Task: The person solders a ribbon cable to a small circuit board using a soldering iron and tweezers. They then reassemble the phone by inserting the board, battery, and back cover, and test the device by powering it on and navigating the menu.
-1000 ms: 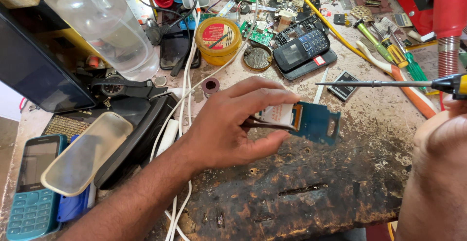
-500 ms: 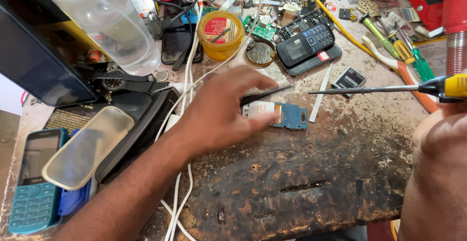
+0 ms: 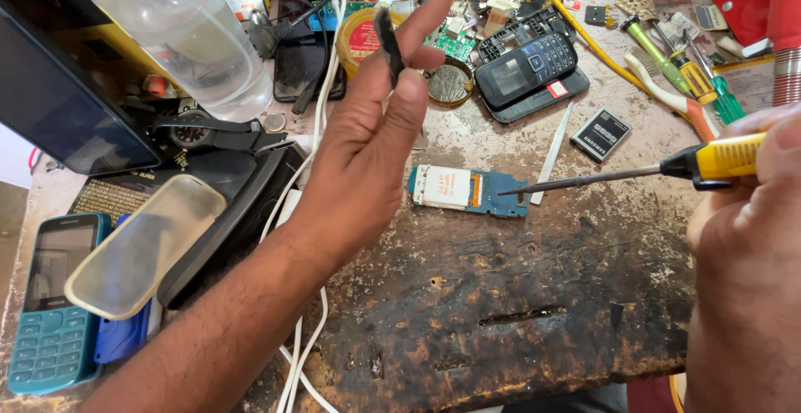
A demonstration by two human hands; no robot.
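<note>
My left hand is raised above the worn wooden bench, pinching black tweezers between thumb and fingers, tips pointing up. A blue phone circuit board with a white patch lies flat on the bench, just right of that hand. My right hand grips a yellow-handled screwdriver. The screwdriver's metal tip rests at the board's right end.
A dark keypad phone and a phone battery lie behind the board. More screwdrivers sit at the back right. A teal keypad phone, a clear phone cover and white cables are at left, a plastic bottle beyond.
My left hand let go of the circuit board and rose off the bench with the tweezers. The board now lies flat. The screwdriver tip came down to the board's right end.
</note>
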